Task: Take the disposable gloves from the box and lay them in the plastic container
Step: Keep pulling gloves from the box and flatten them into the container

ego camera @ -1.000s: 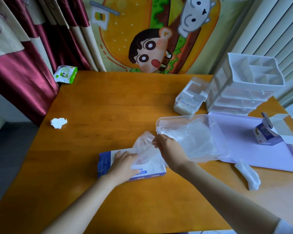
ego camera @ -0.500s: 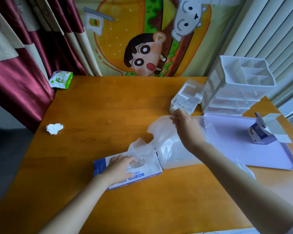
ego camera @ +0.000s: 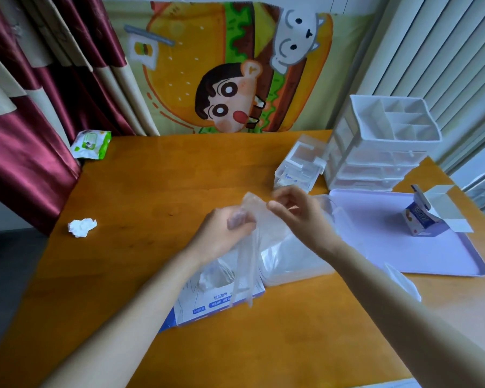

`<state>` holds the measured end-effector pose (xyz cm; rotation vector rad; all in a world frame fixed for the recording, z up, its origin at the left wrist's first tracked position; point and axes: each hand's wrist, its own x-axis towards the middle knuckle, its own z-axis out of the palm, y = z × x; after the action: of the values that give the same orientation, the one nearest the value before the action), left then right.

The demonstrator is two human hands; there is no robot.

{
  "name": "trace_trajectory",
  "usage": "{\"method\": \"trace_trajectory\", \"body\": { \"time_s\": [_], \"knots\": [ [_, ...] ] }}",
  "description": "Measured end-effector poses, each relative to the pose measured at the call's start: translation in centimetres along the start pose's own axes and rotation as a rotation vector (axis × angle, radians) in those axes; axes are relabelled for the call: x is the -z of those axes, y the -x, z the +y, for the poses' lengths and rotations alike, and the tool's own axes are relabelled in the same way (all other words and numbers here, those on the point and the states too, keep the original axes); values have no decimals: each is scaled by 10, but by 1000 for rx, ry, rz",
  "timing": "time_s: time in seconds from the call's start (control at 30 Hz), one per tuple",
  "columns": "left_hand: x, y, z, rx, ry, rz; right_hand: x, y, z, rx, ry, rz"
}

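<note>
The disposable glove (ego camera: 249,256) is held in the air between both hands, its tail hanging over the box (ego camera: 207,306), just beside the plastic container (ego camera: 300,268) in which other gloves (ego camera: 289,254) already lie; the left hand (ego camera: 221,233) has been lifted off the box, its fingers now curled round the glove; the upper edge is pinched by the right hand (ego camera: 300,217); spreading is judged under way, laying not yet done; box and container rest on the tabletop (ego camera: 151,191).

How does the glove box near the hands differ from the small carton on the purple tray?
The glove box lies flat on the table; the small carton stands upright on the purple tray. The glove box has gloves bulging from its top opening; the small carton's flaps hang open, contents unseen. Both are blue-and-white printed boxes.
</note>
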<state>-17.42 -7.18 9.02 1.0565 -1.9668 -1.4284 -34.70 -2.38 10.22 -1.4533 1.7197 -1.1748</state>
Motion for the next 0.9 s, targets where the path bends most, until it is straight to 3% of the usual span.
{"method": "trace_trajectory", "body": {
  "time_s": [0.03, 0.1, 0.17, 0.23, 0.33, 0.5, 0.6, 0.7, 0.8, 0.9],
  "knots": [
    [2, 0, 1, 9, 51, 13, 3, 2, 5, -83, -68, 12],
    [4, 2, 1, 57, 186, 25, 7, 9, 16, -218, -156, -124],
    [3, 1, 0, 99, 285, 15, 5, 19, 22, -193, -293, -377],
    [0, -1, -1, 120, 329, 9, 1, 24, 24, -143, -425, -498],
    [1, -4, -7, 134, 313, 7, -1, 19, 22, -198, -446, -359],
    [9, -11, -31, 251, 51, 113, 15, 6, 24, -277, -343, -93],
    [12, -21, -29, 284, -61, 139, 25, 1, 23, -140, -90, -129],
    [7, -34, -4, 180, -124, -85, 32, -5, 20, -22, 96, -236],
    [-5, -45, 20, 33, -177, -251, 36, -9, 20, 30, 132, -349],
    [-14, -59, 29, -30, -161, -195, 47, -14, 29, 41, 136, -412]
  ]
}}
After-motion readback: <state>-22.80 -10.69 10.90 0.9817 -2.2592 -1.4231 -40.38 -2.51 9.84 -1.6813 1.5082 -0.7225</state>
